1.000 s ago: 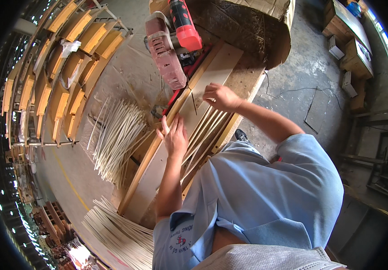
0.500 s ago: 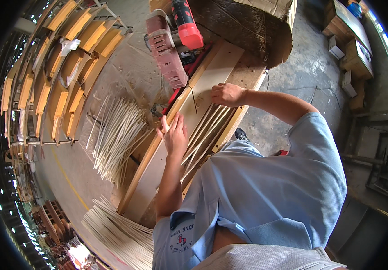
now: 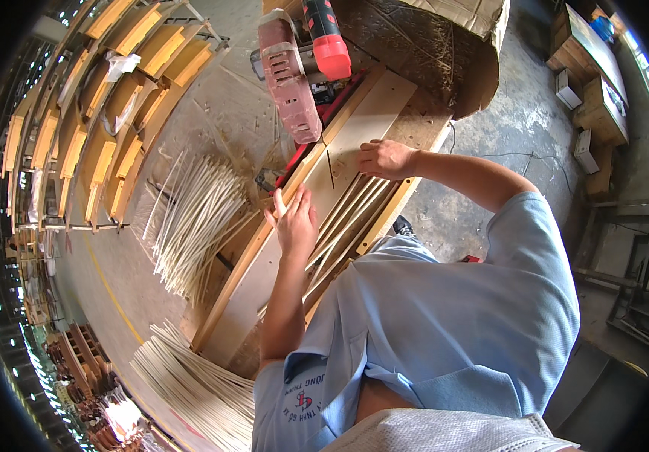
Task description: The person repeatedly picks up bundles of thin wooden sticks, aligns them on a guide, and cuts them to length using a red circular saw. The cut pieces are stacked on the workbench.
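My left hand (image 3: 295,222) rests at the wooden fence (image 3: 247,259) of a long board bench, its fingers stretched out and a pale cover on one of them. Further up the bench, my right hand (image 3: 387,160) is curled closed over the light board (image 3: 373,113), near the far ends of several thin wooden sticks (image 3: 345,218). Whatever its fingers pinch is hidden. Beyond my left hand stands a power saw with a dusty pinkish guard (image 3: 288,83) and a red-and-black handle (image 3: 328,49). A dark narrow slot (image 3: 330,167) crosses the board between my hands.
Left of the bench lies a loose pile of pale sticks (image 3: 192,233), and a second bundle (image 3: 192,380) lies nearer me. A large cardboard box (image 3: 475,71) stands beyond the bench. Racks with wooden parts (image 3: 106,113) fill the far left. Wooden cabinets (image 3: 592,83) stand far right.
The view has shifted slightly. Both hands keep nearly the same places on the bench, and the sticks lie much as before.
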`<state>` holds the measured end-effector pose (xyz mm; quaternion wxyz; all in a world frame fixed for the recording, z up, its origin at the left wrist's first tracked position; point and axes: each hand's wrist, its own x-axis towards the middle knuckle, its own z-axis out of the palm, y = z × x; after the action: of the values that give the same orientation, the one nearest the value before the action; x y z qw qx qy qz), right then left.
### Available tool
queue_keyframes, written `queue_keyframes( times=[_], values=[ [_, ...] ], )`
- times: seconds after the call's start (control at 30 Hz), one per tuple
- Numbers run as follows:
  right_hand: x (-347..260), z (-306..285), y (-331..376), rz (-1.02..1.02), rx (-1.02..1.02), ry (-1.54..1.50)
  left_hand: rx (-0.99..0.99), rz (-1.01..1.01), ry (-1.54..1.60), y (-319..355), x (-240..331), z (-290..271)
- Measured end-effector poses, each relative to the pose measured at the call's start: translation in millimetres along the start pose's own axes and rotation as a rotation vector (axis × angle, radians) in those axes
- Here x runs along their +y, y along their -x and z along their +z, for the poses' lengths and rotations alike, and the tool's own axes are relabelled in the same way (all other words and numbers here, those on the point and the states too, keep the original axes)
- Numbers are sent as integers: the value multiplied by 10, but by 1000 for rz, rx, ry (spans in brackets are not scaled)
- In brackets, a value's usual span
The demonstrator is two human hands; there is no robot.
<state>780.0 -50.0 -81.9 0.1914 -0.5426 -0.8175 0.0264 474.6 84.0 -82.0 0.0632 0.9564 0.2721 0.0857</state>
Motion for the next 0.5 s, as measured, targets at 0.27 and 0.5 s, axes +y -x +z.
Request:
queue_keyframes(
  times=[0.27,0.5],
  values=[
    [-24,-64,-49,-24,-23,7,13,7,-7,-3,21,-26],
    [-42,-14,-474,-79,149,108,-22,-45,13,-27,102,-110]
  ],
)
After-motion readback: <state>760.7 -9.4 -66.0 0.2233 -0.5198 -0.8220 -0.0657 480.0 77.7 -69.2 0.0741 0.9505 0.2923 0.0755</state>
